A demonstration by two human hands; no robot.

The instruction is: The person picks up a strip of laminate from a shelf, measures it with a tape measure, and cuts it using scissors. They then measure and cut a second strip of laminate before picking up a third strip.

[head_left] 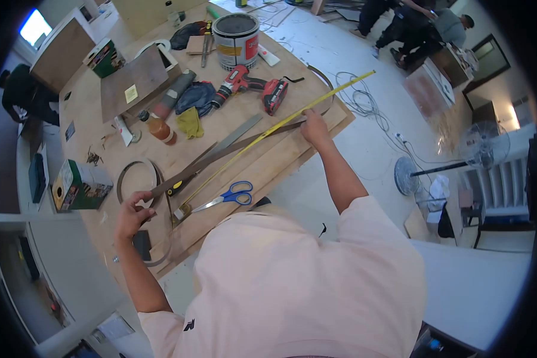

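Observation:
A long brown edging strip stretches across the wooden worktable, its ends curling into loops. My left hand holds the strip near its left loop, index finger against it and thumb lower down. Farther right, my right hand is closed on the same strip, fingertips right by the yellow tape measure. That tape's blade runs beside the strip and past the table's corner; its case lies near the front edge. Blue-handled scissors lie beside the case. Behind the strip rests a flat metal ruler.
A red cordless drill, a paint can, an orange-brown bottle and a yellow cloth stand or lie on the table. Cables cross the floor at right, near a standing fan. Several people work in the background.

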